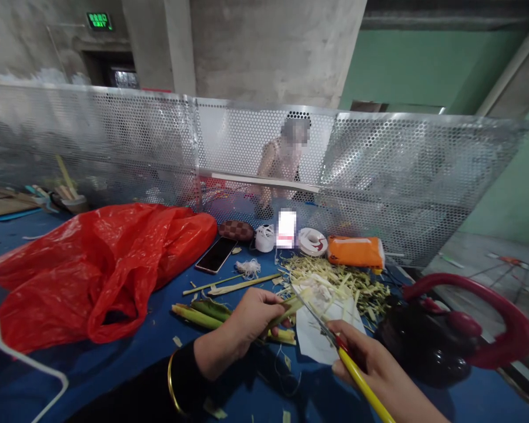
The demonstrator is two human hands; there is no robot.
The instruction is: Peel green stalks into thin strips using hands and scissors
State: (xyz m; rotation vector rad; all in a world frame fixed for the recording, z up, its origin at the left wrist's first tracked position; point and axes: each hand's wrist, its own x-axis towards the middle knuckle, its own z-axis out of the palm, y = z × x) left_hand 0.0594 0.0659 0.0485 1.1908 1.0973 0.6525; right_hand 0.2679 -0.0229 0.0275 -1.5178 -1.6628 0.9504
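My left hand (pixel 251 320) is closed around a green plant stalk (pixel 286 311), held just above the blue table (pixel 127 358). My right hand (pixel 370 358) grips yellow-handled scissors (pixel 335 338); their blades point up-left and meet the tip of the stalk. More green stalks (pixel 203 311) lie on the table under my left hand. A white sheet (pixel 321 335) with pale trimmings lies beneath the scissors.
A big red plastic bag (pixel 97 264) fills the left. A phone (pixel 216 254), tape rolls (pixel 312 241), an orange packet (pixel 356 251) and a heap of cut strips (pixel 344 282) lie behind. A dark kettle with red handle (pixel 427 341) stands right. Behind a perforated metal screen (pixel 401 176) sits another person.
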